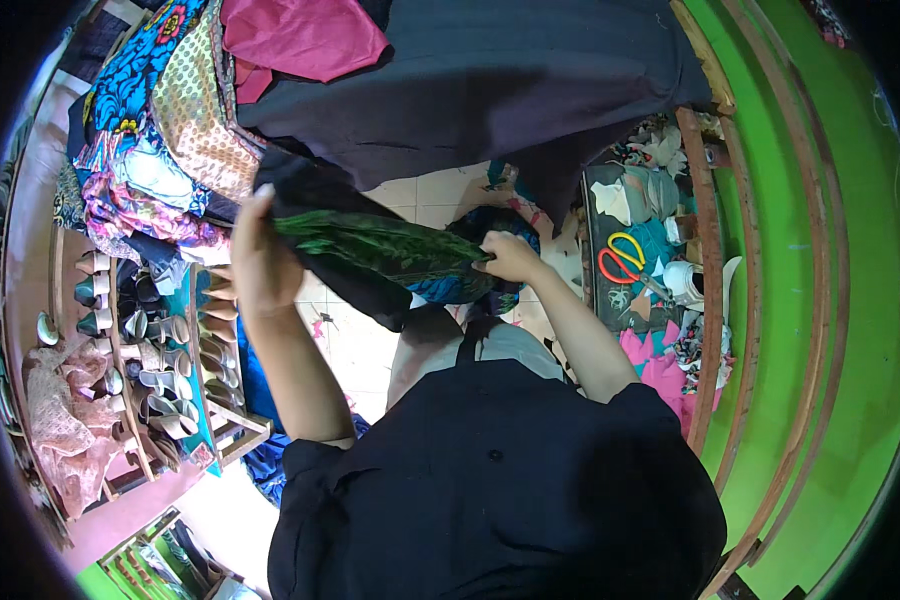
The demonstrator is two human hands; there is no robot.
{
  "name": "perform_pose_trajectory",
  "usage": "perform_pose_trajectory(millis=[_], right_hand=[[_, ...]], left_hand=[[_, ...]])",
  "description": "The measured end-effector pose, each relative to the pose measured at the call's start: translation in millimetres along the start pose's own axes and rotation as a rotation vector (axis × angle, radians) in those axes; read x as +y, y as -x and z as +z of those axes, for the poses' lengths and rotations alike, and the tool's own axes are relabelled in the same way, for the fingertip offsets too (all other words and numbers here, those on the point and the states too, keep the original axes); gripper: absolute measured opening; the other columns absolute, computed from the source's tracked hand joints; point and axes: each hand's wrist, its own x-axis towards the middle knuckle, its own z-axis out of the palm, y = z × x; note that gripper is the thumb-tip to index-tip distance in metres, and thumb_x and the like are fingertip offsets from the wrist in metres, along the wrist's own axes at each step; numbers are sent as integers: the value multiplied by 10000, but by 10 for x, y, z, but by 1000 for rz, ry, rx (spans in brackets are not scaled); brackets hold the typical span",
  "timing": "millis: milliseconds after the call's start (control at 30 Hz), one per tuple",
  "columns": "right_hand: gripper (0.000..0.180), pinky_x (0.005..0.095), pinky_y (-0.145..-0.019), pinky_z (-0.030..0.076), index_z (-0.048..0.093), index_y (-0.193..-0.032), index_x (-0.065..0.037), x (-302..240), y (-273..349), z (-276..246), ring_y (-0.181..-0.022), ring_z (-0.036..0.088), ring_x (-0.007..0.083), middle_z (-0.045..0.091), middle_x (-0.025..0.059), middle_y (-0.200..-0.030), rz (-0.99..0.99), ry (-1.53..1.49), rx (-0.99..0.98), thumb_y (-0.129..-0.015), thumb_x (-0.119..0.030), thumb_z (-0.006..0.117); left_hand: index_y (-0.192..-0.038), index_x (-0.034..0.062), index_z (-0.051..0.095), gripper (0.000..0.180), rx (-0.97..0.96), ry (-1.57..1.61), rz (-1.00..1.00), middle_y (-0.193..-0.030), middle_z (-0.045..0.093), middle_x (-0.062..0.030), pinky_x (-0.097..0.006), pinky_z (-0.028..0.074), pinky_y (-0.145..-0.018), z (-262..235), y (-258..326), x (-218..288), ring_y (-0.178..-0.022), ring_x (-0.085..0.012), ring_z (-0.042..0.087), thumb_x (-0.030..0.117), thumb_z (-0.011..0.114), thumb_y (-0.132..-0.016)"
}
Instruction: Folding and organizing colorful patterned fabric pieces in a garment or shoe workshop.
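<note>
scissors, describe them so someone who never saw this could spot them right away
Start at the bright green wall on the right. Beside it, a dark surface is littered with fabric scraps. The scissors lie there, the only thing with looped red and yellow handles.

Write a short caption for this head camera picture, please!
Both hands, left hand and right hand, hold a dark green patterned cloth stretched between them, beside a rack of thread cones.

There is only one view. The camera sits on the person's head and looks steeply down over the chest in a dark garment (490, 490) to the tiled floor (360, 345). It is close to the body, and both forearms enter from below. The wide lens bends the green wall (830, 300) at the right and the wooden rack (170, 380) at the left.
</note>
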Motion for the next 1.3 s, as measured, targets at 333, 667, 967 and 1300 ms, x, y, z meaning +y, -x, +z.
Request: perform_pose_trajectory(millis=[333,667,967,1300], right_hand=[[143,364,-538,407,561,-745,-14,-1122,-54,-264,-649,569,336,552,171,-678,-122,-568,308,-612,-66,566],[285,429,-715,417,656,-808,-121,-393,-157,-120,-821,605,298,638,119,-843,68,102,-471,-544,-173,563],[350,521,-854,307,659,-937,-144,618,111,-279,-1048,500,254,604,73,-1018,382,262,-286,-670,-370,636],[261,335,-503,338,401,-731,-37,-1277,-328,-1092,-515,399,254,396,114,-561,-265,-534,259,-582,-108,603]], left_hand=[[-1098,86,494,420,-287,-1703,104,-721,593,-180,-381,444,-589,8,150,-629,-669,-307,592,177,609,-704],[-790,-1,610,129,341,-1214,127,-640,573,-22,-269,384,-477,-680,295,334,-547,-107,517,119,628,-744],[-1026,-45,532,401,1127,-355,529,-971,579,-156,-378,473,-759,-1849,538,1061,-849,-274,573,261,624,-783],[-1196,62,454,703,-303,-1459,517,-1124,528,-163,-343,426,-838,202,-134,-570,-1029,-318,514,168,749,-567]])
